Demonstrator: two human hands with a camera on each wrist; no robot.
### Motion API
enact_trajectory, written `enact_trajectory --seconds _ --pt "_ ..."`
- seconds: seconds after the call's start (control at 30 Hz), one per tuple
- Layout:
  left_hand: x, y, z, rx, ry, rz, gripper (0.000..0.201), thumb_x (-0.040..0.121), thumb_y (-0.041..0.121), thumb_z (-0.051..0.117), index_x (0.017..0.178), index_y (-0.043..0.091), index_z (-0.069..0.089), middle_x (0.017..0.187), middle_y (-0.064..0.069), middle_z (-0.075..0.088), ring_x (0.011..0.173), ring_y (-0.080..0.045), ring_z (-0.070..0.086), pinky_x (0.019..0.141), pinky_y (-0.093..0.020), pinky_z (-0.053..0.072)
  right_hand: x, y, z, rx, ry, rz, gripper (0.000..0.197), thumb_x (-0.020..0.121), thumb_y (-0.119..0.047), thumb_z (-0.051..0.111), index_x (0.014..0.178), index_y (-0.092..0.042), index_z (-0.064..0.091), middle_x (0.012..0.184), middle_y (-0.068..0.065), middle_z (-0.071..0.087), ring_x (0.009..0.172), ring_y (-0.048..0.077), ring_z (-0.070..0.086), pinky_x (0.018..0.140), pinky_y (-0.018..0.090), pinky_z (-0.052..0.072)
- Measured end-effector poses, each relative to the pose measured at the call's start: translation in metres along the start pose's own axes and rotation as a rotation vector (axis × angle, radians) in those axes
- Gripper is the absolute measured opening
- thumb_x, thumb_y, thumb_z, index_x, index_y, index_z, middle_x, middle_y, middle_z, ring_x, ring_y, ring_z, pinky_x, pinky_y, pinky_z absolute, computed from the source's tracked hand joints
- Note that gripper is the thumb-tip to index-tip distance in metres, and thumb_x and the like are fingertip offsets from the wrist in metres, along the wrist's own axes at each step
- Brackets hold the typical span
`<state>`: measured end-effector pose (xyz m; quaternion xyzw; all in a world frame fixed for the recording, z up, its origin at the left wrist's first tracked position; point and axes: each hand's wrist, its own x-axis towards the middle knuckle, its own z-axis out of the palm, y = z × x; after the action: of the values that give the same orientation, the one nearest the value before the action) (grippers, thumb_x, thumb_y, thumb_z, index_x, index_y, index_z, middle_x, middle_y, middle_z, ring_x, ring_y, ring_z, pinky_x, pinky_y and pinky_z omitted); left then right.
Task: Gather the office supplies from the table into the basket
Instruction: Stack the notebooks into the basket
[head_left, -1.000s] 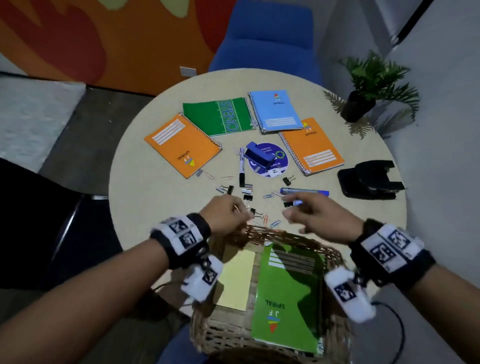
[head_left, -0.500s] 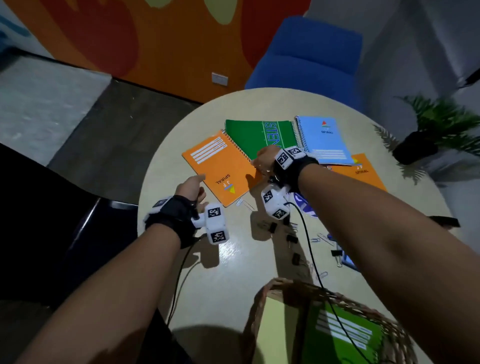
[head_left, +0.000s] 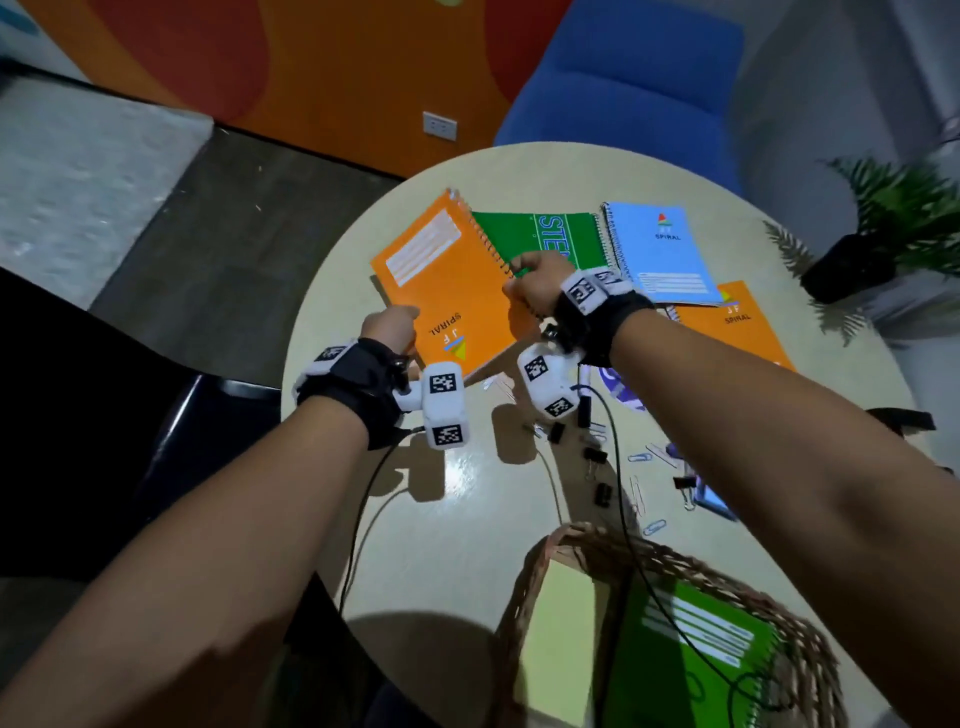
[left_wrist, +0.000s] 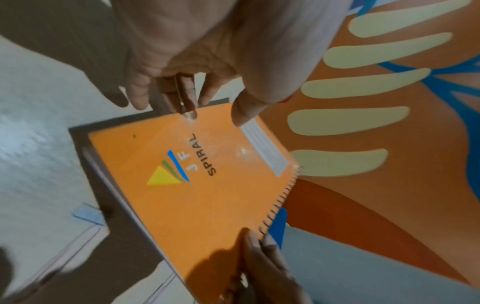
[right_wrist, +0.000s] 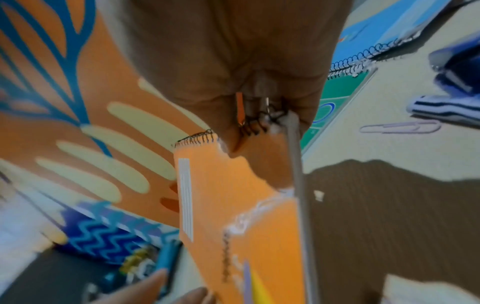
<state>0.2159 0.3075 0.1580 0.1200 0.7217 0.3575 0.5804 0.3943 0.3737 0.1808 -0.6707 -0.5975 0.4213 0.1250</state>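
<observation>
Both hands hold the orange notebook (head_left: 457, 291) tilted up off the table (head_left: 467, 499), our right hand (head_left: 540, 283) pinching its spiral edge, our left hand (head_left: 387, 327) gripping the opposite edge, probably steadying it toward the basket (head_left: 810, 644) near us.

Head view: from above, facing forward and down over round table (head_left: 374, 519) and both forearms. Wrist views: close, along each palm toward fingers. Shared by all three: orange notebook (head_left: 457, 291) (left_wrist: 207, 195) (right_wrist: 259, 205).
</observation>
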Motion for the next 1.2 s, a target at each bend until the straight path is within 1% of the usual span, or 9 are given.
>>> enact_trajectory --seconds 0.1,0.17,0.23,0.4,0.57,0.7,0.8,1.07,1.2 --pt "-0.024 0.009 -0.007 0.072 -0.026 0.164 0.024 0.088 0.019 0.055 0.109 0.01 0.06 0.105 -0.02 0.067 0.079 -0.023 0.054 0.081 -0.04 0.052 -0.053 -0.008 -0.028 0.284 -0.029 -0.056 0.012 0.088 -0.006 0.058 0.09 -0.019 0.058 0.075 0.005 0.056 0.058 0.019 0.051 0.055 0.027 0.043" --pt "-0.049 0.008 -0.005 0.124 -0.045 0.322 0.031 0.086 0.01 0.054 0.117 0.01 0.059 0.118 -0.018 0.066 0.079 -0.02 0.059 0.081 -0.038 0.057 -0.098 0.002 -0.048 0.413 -0.069 -0.078 0.011 0.089 -0.008 0.057 0.094 -0.018 0.058 0.068 0.001 0.053 0.055 0.017 0.048 0.053 0.027 0.042" --pt "-0.087 0.001 -0.003 0.044 -0.069 0.467 0.041 0.086 0.0 0.053 0.125 0.012 0.054 0.104 -0.01 0.07 0.07 -0.014 0.065 0.062 -0.028 0.057 -0.149 0.018 -0.064 0.466 -0.039 -0.077 0.018 0.088 -0.008 0.058 0.105 -0.016 0.055 0.068 0.0 0.053 0.054 0.016 0.046 0.051 0.026 0.041" --pt "-0.19 -0.057 0.019 0.139 -0.345 0.656 0.034 0.088 -0.007 0.055 0.111 0.019 0.052 0.078 0.007 0.067 0.071 -0.009 0.067 0.058 -0.024 0.058 -0.285 0.101 -0.09 0.418 0.024 -0.092 0.024 0.085 0.003 0.06 0.078 -0.016 0.048 0.054 -0.008 0.043 0.049 0.013 0.045 0.054 0.028 0.042" --pt "-0.238 -0.144 0.049 0.487 -0.534 0.604 0.036 0.084 -0.004 0.061 0.11 0.019 0.052 0.084 0.005 0.064 0.071 0.0 0.066 0.058 -0.019 0.058 -0.38 0.191 -0.07 0.169 0.06 0.133 0.028 0.082 -0.007 0.068 0.084 -0.028 0.049 0.064 -0.003 0.056 0.065 0.019 0.06 0.069 0.044 0.052" --pt "-0.242 -0.197 0.066 0.89 -0.625 0.567 0.032 0.085 0.004 0.063 0.106 0.02 0.046 0.088 0.004 0.06 0.087 -0.016 0.06 0.068 -0.025 0.051 -0.416 0.243 -0.045 -0.036 -0.032 0.207 0.024 0.084 -0.018 0.065 0.101 -0.028 0.05 0.087 -0.007 0.063 0.091 0.023 0.062 0.079 0.031 0.045" --pt "-0.243 -0.225 0.074 1.071 -0.652 0.563 0.034 0.09 0.002 0.057 0.119 0.01 0.041 0.093 -0.001 0.062 0.086 -0.016 0.055 0.066 -0.027 0.044 -0.424 0.264 -0.026 -0.149 -0.11 0.27 0.048 0.084 -0.022 0.061 0.128 -0.018 0.041 0.111 0.008 0.066 0.102 0.028 0.062 0.084 0.032 0.048" --pt "-0.228 -0.259 0.082 1.241 -0.503 0.541 0.043 0.085 0.003 0.06 0.125 0.009 0.048 0.126 -0.014 0.058 0.119 -0.031 0.053 0.096 -0.036 0.044 -0.426 0.26 -0.006 -0.031 -0.067 0.295 0.062 0.086 -0.029 0.061 0.135 -0.013 0.027 0.132 0.009 0.052 0.116 0.027 0.055 0.09 0.025 0.039" --pt "-0.233 -0.262 0.084 1.222 -0.534 0.508 0.064 0.085 0.006 0.061 0.141 0.015 0.031 0.139 -0.014 0.038 0.13 -0.033 0.042 0.109 -0.039 0.036 -0.43 0.255 -0.001 -0.188 0.005 0.243 0.085 0.083 -0.041 0.058 0.146 -0.017 0.008 0.151 0.007 0.025 0.134 0.026 0.035 0.107 0.043 0.038"
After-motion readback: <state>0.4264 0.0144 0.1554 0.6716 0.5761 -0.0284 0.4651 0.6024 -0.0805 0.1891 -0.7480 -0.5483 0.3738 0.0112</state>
